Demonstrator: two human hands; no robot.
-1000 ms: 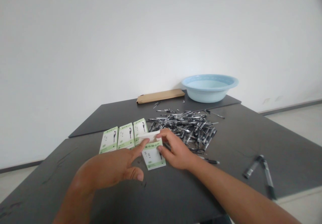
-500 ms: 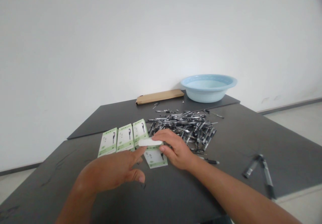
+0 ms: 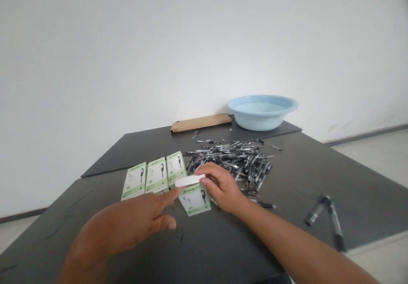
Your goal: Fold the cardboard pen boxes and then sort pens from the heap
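Note:
A small white and green box [image 3: 195,202] printed with a black pen picture lies between my hands on the dark table [image 3: 223,250]. Its white end flap [image 3: 190,180] sticks up at the far side. My right hand [image 3: 221,187] holds the flap's right end between thumb and fingers. With index finger stretched out, my left hand [image 3: 145,218] touches or nearly touches the flap's left end; its thumb is spread and its other fingers are partly hidden. Three matching boxes stand in a row to the left: a left one [image 3: 134,181], a middle one [image 3: 157,175] and a right one [image 3: 176,167].
Beyond my right hand is a heap of black and clear pens [image 3: 237,158]. Behind it stand a light blue basin [image 3: 262,120] and a flat brown cardboard piece [image 3: 200,123]. Two pen parts [image 3: 333,220] lie near the right edge, blurred. A white wall [image 3: 159,54] closes the back.
My left thumb has moved slightly left, away from the box. The flap has tilted a little, its right end higher. My right hand keeps its hold; the whole view has shifted slightly.

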